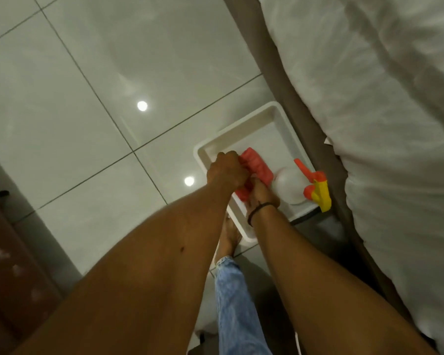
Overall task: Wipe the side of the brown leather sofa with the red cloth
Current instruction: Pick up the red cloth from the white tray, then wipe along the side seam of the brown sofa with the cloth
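The red cloth [254,175], rolled with its long axis running near-left to far-right, was gripped over the white tray [274,111] by both hands, left hand [226,172] closed on its far end, right hand [260,194] closed on its near end. The brown leather sofa [13,272] lay well apart at the near left, nearer the left arm. A spray bottle [290,188] sat just right of the cloth; no legible writing showed.

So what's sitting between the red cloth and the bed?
In the head view, a white spray bottle with an orange and yellow trigger lies in the white tray, between the red cloth and the bed.
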